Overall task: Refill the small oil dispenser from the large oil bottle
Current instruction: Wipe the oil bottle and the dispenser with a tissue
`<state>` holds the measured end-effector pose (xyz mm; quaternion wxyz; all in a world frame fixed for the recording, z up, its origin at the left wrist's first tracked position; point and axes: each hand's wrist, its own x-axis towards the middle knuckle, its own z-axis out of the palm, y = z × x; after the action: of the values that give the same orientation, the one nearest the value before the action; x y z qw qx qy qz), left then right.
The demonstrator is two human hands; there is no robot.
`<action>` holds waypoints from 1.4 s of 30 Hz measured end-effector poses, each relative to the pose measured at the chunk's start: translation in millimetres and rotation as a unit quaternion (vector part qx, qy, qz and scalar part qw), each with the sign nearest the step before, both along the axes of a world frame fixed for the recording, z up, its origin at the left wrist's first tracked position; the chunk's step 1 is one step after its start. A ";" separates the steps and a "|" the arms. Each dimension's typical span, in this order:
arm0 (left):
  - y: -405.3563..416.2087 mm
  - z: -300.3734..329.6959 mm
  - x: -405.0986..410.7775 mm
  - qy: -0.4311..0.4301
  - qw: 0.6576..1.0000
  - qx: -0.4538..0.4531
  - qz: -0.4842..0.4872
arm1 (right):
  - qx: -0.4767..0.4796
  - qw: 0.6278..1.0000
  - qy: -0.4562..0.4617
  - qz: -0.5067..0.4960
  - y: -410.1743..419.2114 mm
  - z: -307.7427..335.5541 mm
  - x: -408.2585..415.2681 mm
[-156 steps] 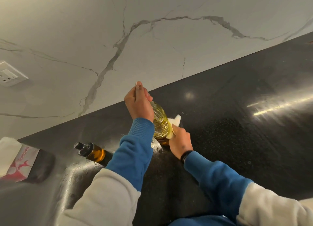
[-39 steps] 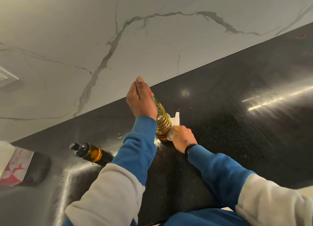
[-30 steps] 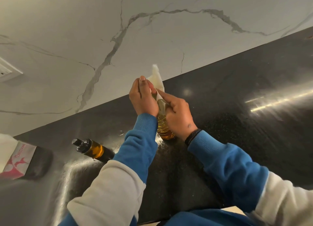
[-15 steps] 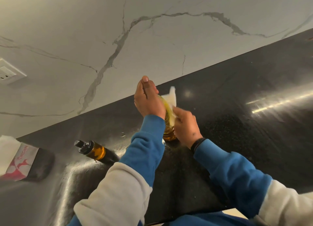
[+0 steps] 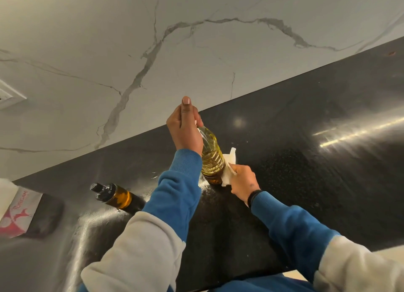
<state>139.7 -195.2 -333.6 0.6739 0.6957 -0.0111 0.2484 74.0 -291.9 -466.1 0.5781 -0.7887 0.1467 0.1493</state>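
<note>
Left hand [image 5: 184,131] grips large oil bottle [image 5: 212,156] top; right hand [image 5: 242,181] pinches paper towel [image 5: 228,171] against it.

The glossy black speckled stone countertop [image 5: 306,171] mirrors the lights, below a smooth white grey-veined marble wall [image 5: 196,51]. The clear ribbed plastic large oil bottle [image 5: 211,156] looks shiny, the white paper towel [image 5: 229,169] matt and soft. The amber glass small dispenser [image 5: 119,196] has a glossy black top.
</note>
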 end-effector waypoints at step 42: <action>-19.6 1.9 -1.0 0.011 1.000 0.012 -0.014 | -0.115 0.990 -0.039 0.067 0.2 8.1 -10.4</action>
<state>138.7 -214.8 -331.7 0.6690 0.7061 -0.0163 0.2315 63.6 -291.6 -458.0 0.4773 -0.8634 0.0871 0.1384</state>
